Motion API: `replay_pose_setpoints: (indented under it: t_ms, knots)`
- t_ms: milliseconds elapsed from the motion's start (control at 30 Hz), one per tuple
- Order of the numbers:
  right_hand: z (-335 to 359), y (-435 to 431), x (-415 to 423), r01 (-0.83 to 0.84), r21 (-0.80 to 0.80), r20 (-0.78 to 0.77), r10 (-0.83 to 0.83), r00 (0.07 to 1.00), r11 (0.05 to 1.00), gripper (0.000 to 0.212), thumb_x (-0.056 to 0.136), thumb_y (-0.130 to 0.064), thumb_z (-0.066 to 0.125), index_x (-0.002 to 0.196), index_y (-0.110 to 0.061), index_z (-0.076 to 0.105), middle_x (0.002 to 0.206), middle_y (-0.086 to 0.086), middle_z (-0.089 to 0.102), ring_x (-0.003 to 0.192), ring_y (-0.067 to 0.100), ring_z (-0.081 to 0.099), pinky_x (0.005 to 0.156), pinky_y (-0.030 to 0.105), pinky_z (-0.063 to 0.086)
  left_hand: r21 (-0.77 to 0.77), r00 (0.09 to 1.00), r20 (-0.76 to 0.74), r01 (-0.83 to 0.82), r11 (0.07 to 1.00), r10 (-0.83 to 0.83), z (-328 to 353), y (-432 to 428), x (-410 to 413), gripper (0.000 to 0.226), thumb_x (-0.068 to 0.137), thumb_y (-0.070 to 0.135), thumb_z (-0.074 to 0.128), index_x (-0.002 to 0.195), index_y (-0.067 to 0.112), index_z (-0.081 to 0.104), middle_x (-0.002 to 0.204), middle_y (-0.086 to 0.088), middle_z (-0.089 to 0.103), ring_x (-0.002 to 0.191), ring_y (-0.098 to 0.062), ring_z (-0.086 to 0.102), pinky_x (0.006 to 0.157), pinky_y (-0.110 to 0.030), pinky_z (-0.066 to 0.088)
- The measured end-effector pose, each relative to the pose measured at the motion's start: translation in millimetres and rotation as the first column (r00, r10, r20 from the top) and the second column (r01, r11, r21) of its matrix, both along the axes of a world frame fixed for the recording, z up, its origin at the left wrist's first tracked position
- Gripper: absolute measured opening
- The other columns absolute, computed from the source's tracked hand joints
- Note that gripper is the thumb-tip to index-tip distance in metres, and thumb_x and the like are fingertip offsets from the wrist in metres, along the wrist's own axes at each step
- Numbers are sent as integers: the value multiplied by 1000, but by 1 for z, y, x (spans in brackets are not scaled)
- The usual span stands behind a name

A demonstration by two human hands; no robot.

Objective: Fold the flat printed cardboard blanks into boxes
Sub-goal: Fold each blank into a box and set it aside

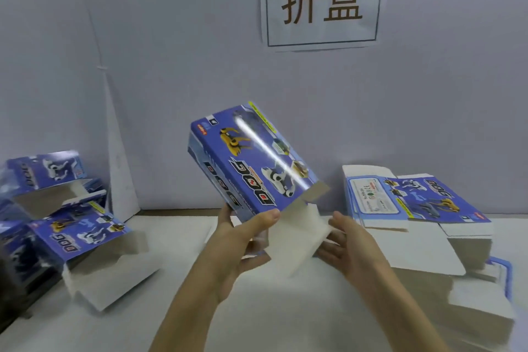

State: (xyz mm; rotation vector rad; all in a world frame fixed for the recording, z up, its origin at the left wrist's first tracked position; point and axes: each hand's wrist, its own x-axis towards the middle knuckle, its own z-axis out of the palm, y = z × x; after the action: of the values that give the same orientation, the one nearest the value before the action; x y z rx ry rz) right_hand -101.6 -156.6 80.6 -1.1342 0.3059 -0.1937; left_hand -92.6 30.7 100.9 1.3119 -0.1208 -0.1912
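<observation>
The step in hand is judged to be the closing of the open near end of the box (251, 163). It is done well if the body is squared first so that the creases run true. The small side tabs are then folded in, and the large white flap (297, 237) is turned along its crease and tucked, not forced.

The box is held tilted in the air above the table (285, 317), printed face upward. Its lower corner is pinched by the left hand (245, 240), with the thumb laid on the printed face and the fingers beneath. The right hand (351, 243) lies just right of the box's open end, fingers straight and relaxed, touching the flap's edge. A stack of flat blanks (414, 203) is seen right of the box, and folded boxes (77, 231) to its left.
</observation>
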Motion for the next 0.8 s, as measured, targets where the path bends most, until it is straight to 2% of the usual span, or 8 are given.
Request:
replay_pose_setpoints:
  t_ms: [167,267,333,400,467,567,667,800]
  knots:
    - [-14,11,3,-22,-315,-51,6,999,949,33,96,-11,54,129,-16,50,113,13,59,102,36,60,83,39,47,52,956,-92,-275,960,279,8,80,34,71,65,23,84,127,24,51,105,-6,67,85,-24,66,62,-37,58]
    - [-22,17,7,-94,-323,-116,59,991,942,38,97,-7,54,134,-10,49,125,18,55,101,35,56,90,44,43,-56,898,-83,-438,897,433,43,150,69,90,59,27,85,138,15,45,112,-14,65,86,-27,66,65,-36,56]
    - [-28,22,11,-123,-303,-137,84,987,945,36,97,-4,52,133,-8,50,121,19,54,100,35,53,92,46,40,-109,788,-33,-614,782,615,77,189,90,100,72,31,81,152,12,25,140,-22,50,100,-34,63,77,-39,58]
    - [-31,27,14,-128,-294,-153,86,985,947,33,97,-2,52,129,-8,53,116,19,54,98,36,53,89,45,41,-78,604,41,-792,606,796,102,212,104,116,76,39,79,154,11,-1,156,-23,21,134,-38,39,107,-47,40]
    - [-32,29,16,-140,-305,-163,93,982,942,28,96,0,52,123,-6,57,113,19,55,96,37,54,81,41,44,0,496,203,-862,507,844,103,208,107,117,77,37,79,154,13,-6,159,-20,13,144,-35,22,112,-41,25]
    - [-34,32,14,-186,-329,-166,137,977,926,16,96,-1,52,109,-3,63,105,19,59,91,34,57,84,41,41,225,605,527,-777,588,598,53,170,115,84,84,15,74,151,6,22,152,-17,30,139,-28,32,108,-25,26]
    - [-34,36,13,-222,-364,-168,171,971,905,13,96,-2,53,92,-8,64,96,13,61,86,29,59,84,40,41,607,817,562,-516,605,132,-12,112,115,52,91,16,65,139,7,47,144,-11,46,127,-16,45,100,-14,30]
    - [-36,38,12,-219,-441,-174,157,972,870,14,95,-5,54,89,-12,65,93,9,63,89,28,61,74,35,46,890,823,435,-333,310,-366,-87,33,116,51,98,26,50,146,16,38,153,-5,36,140,-21,31,115,-32,18]
